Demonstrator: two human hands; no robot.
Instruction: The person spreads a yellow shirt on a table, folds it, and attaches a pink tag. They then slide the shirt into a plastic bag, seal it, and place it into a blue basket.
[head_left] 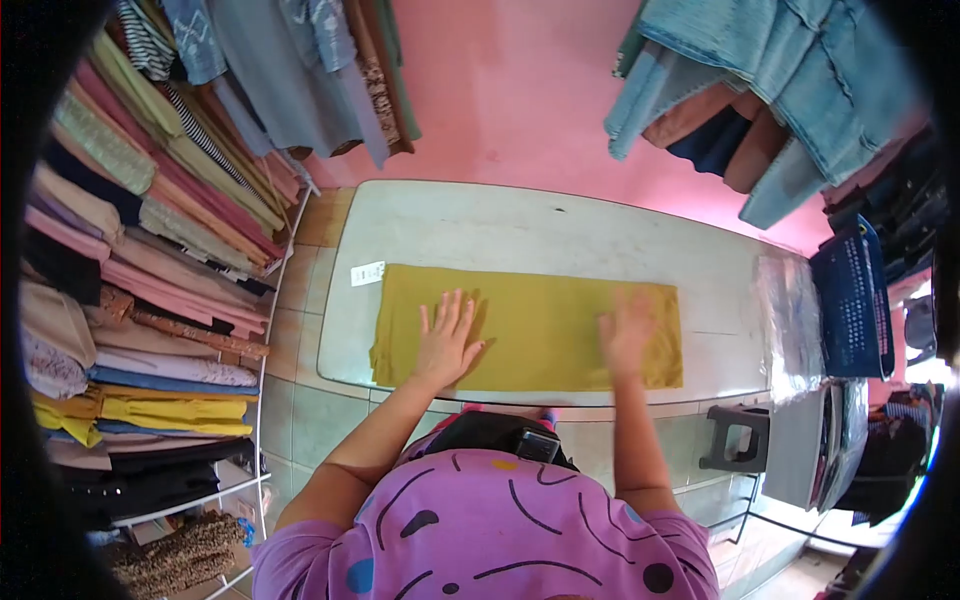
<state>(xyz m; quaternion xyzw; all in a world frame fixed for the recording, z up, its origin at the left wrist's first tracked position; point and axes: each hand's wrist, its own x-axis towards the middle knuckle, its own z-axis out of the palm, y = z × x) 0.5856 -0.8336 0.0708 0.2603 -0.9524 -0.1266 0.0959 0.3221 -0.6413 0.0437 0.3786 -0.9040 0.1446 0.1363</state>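
Note:
A mustard-green cloth, folded into a long rectangle, lies flat on the white tabletop. A white tag sticks out at its upper left corner. Toward the left part of the cloth, my left hand rests palm down with the fingers spread. My right hand is over the right part, blurred by motion, its fingers stretched out. Neither hand grips anything. Whether the cloth is a garment or a scarf cannot be told from here.
Shelves of folded clothes line the left side. Garments and denim pieces hang at the back. Clear plastic lies at the table's right end, beside a blue basket. A dark stool stands below.

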